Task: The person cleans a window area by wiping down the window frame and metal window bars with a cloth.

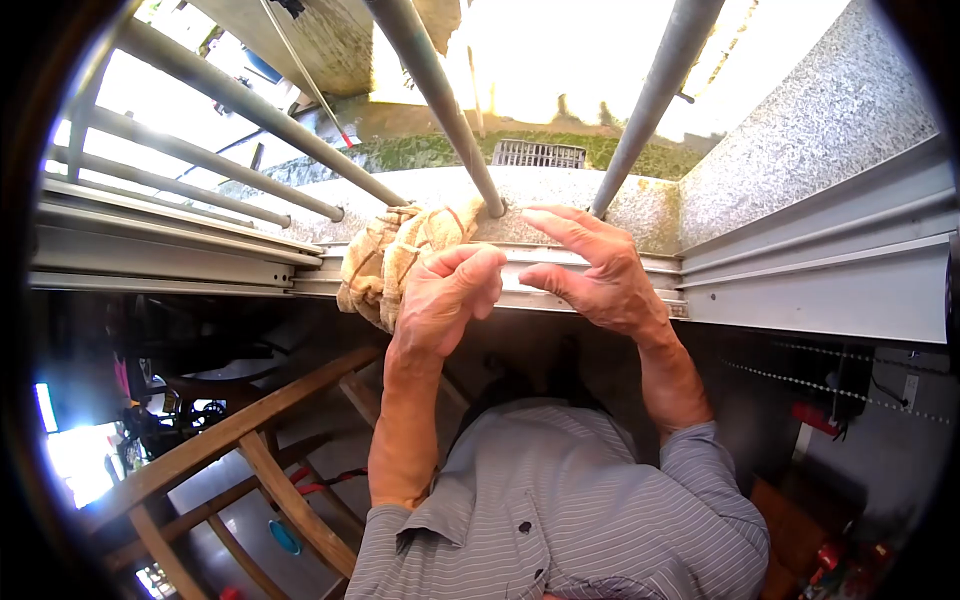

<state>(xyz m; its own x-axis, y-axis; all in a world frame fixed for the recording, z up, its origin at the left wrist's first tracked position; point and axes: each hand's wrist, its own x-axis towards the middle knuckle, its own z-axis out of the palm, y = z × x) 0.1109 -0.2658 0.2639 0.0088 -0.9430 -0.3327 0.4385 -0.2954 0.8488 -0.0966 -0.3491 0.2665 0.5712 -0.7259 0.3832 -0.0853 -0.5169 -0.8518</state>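
A bunched tan cloth point(385, 265) lies over the window sill and track, against the foot of a metal bar. My left hand point(447, 295) is closed with its fingers curled, overlapping the cloth's right side. What is inside its grip, if anything, is hidden. To the right, my right hand point(600, 270) is open over the window track point(540, 290), thumb and fingers apart and nothing between them. Its fingertips point left, close to the bases of two bars.
Grey metal bars point(430, 80) rise from the speckled outer sill point(640, 215). Outside lies a floor grate point(540, 153). A sliding window frame point(170, 250) stands at left, another frame point(820, 270) at right. Below left is a wooden ladder-like frame point(280, 490); a bead chain point(830, 388) hangs right.
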